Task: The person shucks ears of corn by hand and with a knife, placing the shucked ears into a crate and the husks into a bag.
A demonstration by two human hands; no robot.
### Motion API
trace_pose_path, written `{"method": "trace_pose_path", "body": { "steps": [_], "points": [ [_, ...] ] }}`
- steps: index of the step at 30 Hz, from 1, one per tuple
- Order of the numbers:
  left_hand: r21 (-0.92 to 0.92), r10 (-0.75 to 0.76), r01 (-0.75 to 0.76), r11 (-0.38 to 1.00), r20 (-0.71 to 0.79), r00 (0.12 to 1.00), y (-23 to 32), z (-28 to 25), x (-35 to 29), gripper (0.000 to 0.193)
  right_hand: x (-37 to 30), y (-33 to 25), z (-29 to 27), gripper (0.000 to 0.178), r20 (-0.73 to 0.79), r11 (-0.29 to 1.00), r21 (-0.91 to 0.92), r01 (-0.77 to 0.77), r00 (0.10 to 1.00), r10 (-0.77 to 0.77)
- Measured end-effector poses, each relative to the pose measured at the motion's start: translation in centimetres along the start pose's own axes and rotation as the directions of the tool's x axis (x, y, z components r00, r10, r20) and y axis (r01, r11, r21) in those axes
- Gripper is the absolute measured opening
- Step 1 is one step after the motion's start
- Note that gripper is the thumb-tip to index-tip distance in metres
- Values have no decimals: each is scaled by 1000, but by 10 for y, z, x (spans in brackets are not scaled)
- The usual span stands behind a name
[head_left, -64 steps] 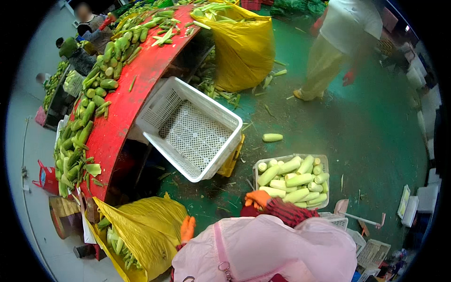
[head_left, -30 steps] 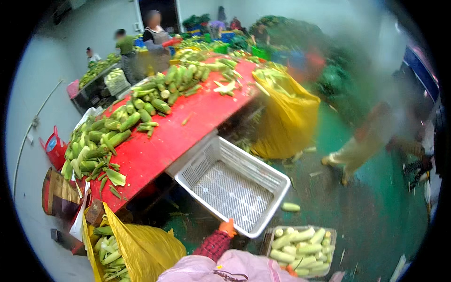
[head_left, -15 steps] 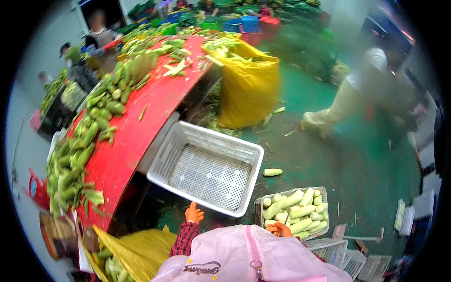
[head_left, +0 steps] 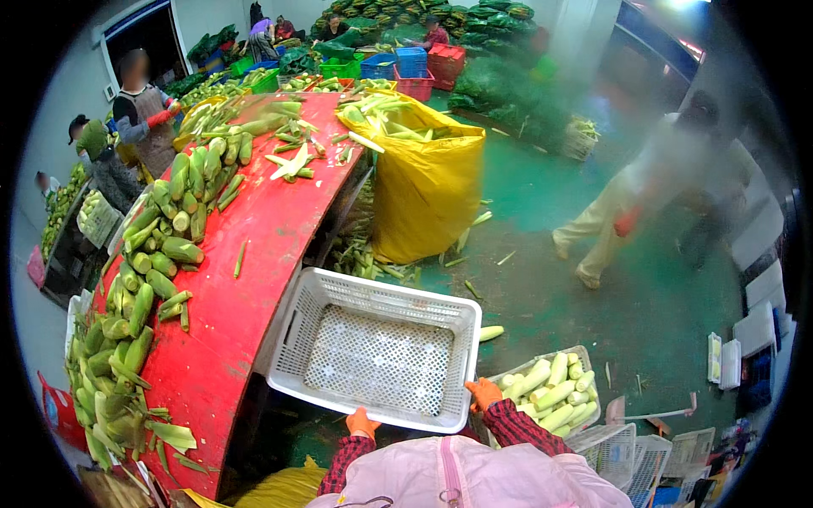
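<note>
White crate: deep, slotted walls, perforated grid bottom in plain view; right beside the table edge, directly in front of the person. White crate (head_left: pixel 377 360) is the thing in hand.
Left hand: orange glove (head_left: pixel 362 423), fingers narrow, holding the near rim of the crate.
Right hand: orange glove (head_left: pixel 483 394), fingers bent, holding the rim at the near right corner.
Low crate: low crate (head_left: pixel 598 400) to the right of the right hand, heaped with pale ears (head_left: pixel 555 395). One loose ear (head_left: pixel 491 333) on the floor, just beside the white crate's right side.
Table: red table (head_left: pixel 246 279), unhusked green ears (head_left: pixel 169 245) piled along its far left side, loose leaves scattered on top.
Yellow bag: tall yellow bag (head_left: pixel 430 190) past the white crate, mouth open, stuffed with husk leaves; more leaves on the floor around its base.
Second bag: yellow plastic (head_left: pixel 284 487) at the lower edge, contents hidden.
Crates, lower right: white slotted crates (head_left: pixel 611 453), grouped near the low crate.
Back: blue bin (head_left: pixel 412 61), red bin (head_left: pixel 445 63) and green bin (head_left: pixel 340 69); contents too small to tell.
</note>
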State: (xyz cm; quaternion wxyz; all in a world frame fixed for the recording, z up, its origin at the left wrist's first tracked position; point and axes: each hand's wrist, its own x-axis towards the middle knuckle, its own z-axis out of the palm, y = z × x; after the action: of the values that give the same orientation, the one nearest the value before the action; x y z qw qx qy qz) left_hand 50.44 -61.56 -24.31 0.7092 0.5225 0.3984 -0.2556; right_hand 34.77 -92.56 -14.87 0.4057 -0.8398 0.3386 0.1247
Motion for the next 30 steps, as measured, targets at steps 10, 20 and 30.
{"method": "trace_pose_path", "body": {
  "steps": [10,20,30],
  "points": [
    [735,561,-407,542,45,827,74,-20,31,65,54,-75,15,52,61,908,408,-100,995,82],
    [736,815,-401,-546,578,-48,341,192,9,81,139,-21,20,42,239,419,876,-238,970,50],
    [778,752,-33,-627,616,236,365,235,122,92,278,195,-16,42,145,172,940,-295,800,582]
  ]
}}
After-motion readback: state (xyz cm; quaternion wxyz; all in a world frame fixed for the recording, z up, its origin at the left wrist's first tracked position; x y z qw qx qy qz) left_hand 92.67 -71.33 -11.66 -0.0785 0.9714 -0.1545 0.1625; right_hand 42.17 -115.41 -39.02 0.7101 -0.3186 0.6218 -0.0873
